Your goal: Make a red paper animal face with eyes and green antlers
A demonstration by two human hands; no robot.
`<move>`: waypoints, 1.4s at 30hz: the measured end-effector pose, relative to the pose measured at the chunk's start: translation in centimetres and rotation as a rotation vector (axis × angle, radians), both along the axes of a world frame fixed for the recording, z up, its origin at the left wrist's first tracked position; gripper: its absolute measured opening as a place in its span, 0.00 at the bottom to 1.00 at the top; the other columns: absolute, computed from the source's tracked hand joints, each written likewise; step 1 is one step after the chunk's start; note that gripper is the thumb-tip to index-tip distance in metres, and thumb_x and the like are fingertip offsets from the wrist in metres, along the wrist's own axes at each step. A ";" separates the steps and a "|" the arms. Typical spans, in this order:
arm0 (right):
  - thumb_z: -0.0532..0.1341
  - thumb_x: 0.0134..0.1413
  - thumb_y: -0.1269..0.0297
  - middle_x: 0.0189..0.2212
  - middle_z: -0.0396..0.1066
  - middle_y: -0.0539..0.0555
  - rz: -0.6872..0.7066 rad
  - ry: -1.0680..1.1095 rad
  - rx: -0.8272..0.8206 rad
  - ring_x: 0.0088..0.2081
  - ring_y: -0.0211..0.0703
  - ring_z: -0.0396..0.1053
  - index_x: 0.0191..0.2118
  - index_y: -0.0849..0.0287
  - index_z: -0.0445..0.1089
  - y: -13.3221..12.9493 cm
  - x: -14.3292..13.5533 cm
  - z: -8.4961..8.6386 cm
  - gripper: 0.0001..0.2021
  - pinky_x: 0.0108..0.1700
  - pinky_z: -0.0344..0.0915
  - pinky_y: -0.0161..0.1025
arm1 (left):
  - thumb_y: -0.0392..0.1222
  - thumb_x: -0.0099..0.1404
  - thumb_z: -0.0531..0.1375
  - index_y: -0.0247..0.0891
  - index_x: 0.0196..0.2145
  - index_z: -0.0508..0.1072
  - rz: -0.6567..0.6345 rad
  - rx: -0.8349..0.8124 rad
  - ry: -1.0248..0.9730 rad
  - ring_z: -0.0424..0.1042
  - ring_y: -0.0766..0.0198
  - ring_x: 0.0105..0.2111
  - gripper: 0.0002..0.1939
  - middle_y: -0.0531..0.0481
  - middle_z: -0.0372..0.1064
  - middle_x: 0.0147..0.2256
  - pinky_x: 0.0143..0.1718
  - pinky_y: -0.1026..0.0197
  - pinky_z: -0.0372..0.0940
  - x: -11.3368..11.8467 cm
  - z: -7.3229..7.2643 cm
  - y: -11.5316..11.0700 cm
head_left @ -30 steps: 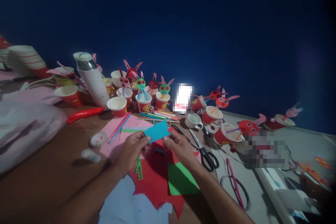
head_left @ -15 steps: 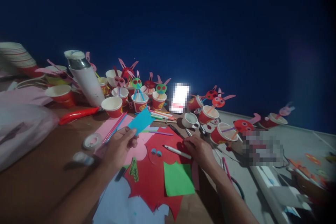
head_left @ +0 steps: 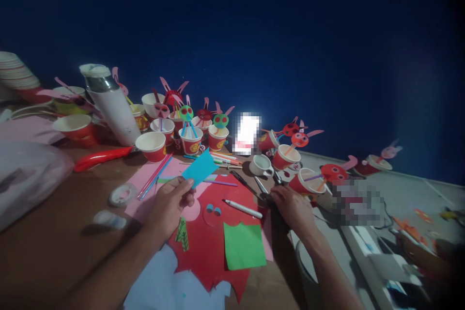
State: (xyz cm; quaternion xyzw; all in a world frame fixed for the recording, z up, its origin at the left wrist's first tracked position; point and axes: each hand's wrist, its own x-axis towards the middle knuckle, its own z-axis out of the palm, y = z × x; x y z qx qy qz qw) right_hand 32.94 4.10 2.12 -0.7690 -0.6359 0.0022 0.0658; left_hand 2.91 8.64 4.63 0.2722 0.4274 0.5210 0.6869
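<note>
My left hand (head_left: pixel 174 203) pinches a blue piece of paper (head_left: pixel 201 168) between thumb and fingers, above the pink paper (head_left: pixel 145 189). At the right edge of the red paper (head_left: pixel 203 261), my right hand (head_left: pixel 292 206) has its fingers curled down beside a slim metal tool (head_left: pixel 261 185) with a dark end. What lies under those fingertips is hidden. On the red paper rest a white marker (head_left: pixel 242 208), a green paper square (head_left: pixel 245 247), green leaf-like cutouts (head_left: pixel 182 235) and two small blue-and-white eye pieces (head_left: pixel 213 210).
Red paper cups (head_left: pixel 150 145) with paper rabbit heads on straws line the back. A flask (head_left: pixel 112 106), red-handled tool (head_left: pixel 103 157), plastic bag (head_left: pixel 32 179) and tape roll (head_left: pixel 122 195) lie left. A white mug (head_left: pixel 260 165) and pens (head_left: pixel 221 157) are in the middle.
My right hand has moved right, away from the white marker, with its fingers lower beside the metal tool. The left hand still holds the blue paper. The view has shifted slightly.
</note>
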 end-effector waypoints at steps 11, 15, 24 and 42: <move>0.57 0.54 0.60 0.34 0.75 0.54 -0.015 -0.055 -0.164 0.36 0.47 0.73 0.45 0.52 0.70 -2.0 1.1 0.4 0.13 0.31 0.58 0.36 | 0.44 0.46 0.67 0.34 0.21 0.65 -0.004 -0.006 0.101 0.59 0.74 0.18 0.15 0.55 0.64 0.18 0.19 0.71 0.54 -0.9 -1.1 0.3; 0.59 0.51 0.62 0.38 0.74 0.55 0.020 -0.066 -0.232 0.39 0.49 0.72 0.48 0.52 0.68 -2.9 1.5 0.1 0.17 0.34 0.60 0.37 | 0.44 0.46 0.67 0.34 0.20 0.65 -0.028 -0.012 0.143 0.58 0.75 0.16 0.15 0.55 0.64 0.18 0.18 0.71 0.51 -0.9 -1.2 0.2; 0.56 0.50 0.59 0.32 0.76 0.56 -0.032 -0.068 -0.313 0.37 0.54 0.73 0.45 0.53 0.70 -3.1 1.5 0.4 0.16 0.35 0.62 0.42 | 0.45 0.51 0.64 0.34 0.21 0.66 -0.065 0.020 0.181 0.59 0.74 0.16 0.13 0.53 0.65 0.19 0.18 0.69 0.51 -1.5 -2.2 0.3; 0.62 0.48 0.56 0.36 0.66 0.54 0.458 1.354 -0.410 0.38 0.43 0.65 0.52 0.54 0.58 -3.2 -7.3 2.5 0.26 0.36 0.62 0.35 | 0.44 0.47 0.66 0.35 0.22 0.63 -0.063 0.034 0.092 0.61 0.74 0.17 0.15 0.54 0.67 0.20 0.20 0.71 0.54 -1.4 -1.1 0.5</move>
